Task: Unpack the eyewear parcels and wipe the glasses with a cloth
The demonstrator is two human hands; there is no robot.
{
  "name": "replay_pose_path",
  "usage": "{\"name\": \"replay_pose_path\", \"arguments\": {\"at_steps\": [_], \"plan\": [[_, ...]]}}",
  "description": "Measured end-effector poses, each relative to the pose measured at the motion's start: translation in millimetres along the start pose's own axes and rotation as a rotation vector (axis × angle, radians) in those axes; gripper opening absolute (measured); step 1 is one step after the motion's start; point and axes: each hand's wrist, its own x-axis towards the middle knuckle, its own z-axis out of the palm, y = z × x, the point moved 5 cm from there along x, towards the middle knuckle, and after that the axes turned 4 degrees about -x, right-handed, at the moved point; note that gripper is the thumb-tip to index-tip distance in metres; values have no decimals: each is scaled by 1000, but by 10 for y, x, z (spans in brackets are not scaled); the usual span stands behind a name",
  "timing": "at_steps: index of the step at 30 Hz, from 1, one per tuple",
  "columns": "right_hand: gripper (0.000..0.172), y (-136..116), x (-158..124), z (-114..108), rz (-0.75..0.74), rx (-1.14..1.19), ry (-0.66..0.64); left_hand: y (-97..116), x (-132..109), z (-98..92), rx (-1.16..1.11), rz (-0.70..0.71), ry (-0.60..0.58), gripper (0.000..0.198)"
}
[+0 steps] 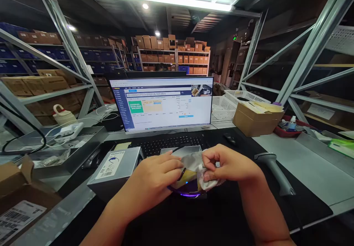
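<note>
Both hands are over the black desk mat, in front of the keyboard. A dark glossy item [190,187] with a glowing purple-blue edge and a yellowish area sits between them, partly covered by a whitish translucent wrapper [192,161]. My left hand [160,170] lies over the item's left side, its fingers closed round it. My right hand [221,163] pinches the bunched wrapper at the right side. Left of the hands stands a grey box [118,167] with a white product label. Part of another grey box shows just behind the fingers.
Behind are a keyboard [166,143], a monitor [163,106] and a mouse [230,139]. A grey scanner [276,172] lies right of my right hand. Cardboard boxes stand at left [24,201] and right [256,120].
</note>
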Motion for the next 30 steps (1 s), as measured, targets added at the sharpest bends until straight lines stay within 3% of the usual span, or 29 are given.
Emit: {"name": "replay_pose_path", "arguments": {"at_steps": [3, 8, 10, 12, 17, 20, 23, 28, 30], "plan": [[42, 15, 74, 111, 15, -107, 0, 73, 36, 106, 40, 2, -54, 22], [33, -15, 172, 248, -21, -359, 253, 89, 99, 215, 143, 38, -32, 25], [33, -18, 194, 249, -55, -389, 261, 48, 111, 229, 135, 39, -36, 25], [35, 6, 215, 210, -80, -353, 173, 12, 113, 215, 89, 44, -48, 23], [49, 102, 203, 45, -78, -100, -183, -15, 71, 103, -5, 15, -91, 20], [49, 119, 181, 53, -71, -104, -273, 24, 55, 125, -53, 8, -107, 21], [46, 118, 191, 166, -43, -173, -196, 67, 82, 269, -100, 17, -141, 28], [29, 69, 229, 235, -20, -445, 163, 13, 129, 360, -63, 4, -123, 39], [34, 52, 252, 235, -51, -366, 140, -26, 112, 293, -56, -1, -106, 33]]}}
